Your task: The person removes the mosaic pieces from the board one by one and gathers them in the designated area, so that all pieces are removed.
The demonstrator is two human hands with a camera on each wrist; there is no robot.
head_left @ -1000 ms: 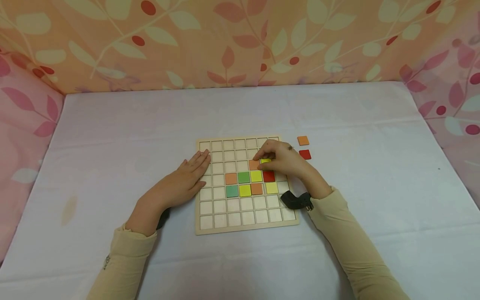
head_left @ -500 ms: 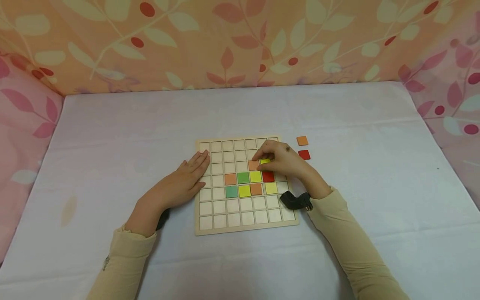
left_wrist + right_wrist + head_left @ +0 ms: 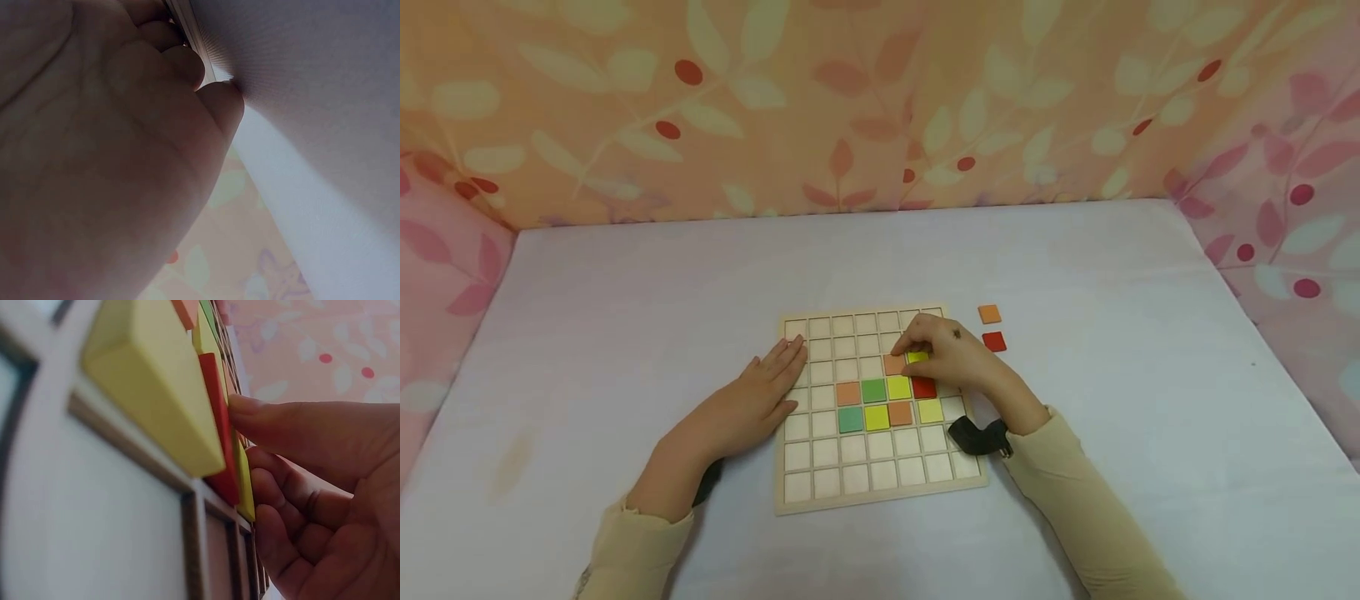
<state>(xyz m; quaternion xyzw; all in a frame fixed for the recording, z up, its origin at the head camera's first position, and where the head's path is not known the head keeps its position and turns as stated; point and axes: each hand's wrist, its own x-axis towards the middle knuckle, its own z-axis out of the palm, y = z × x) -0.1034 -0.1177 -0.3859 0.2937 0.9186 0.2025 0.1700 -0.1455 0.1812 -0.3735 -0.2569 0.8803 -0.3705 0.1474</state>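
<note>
- Head view: right grip pinches a salmon tile at one compartment of the gridded board, can't tell if it's seated
- Left grip rests straight-fingered on the board's left edge
- Probably light, stiff, so take opposite edges
- Other compartments hold a green tile, teal tile, red tile, yellow tiles

Your square wooden board lies flat, its grid partly filled with coloured tiles. Your left hand rests on its left edge. Your right hand pinches a salmon tile, which seems seated in its cell, though the hand covers part of it. Nearer you sit a green tile, red tile, teal tile and pale yellow tile. A loose orange tile and loose red tile lie off the board's right edge.
</note>
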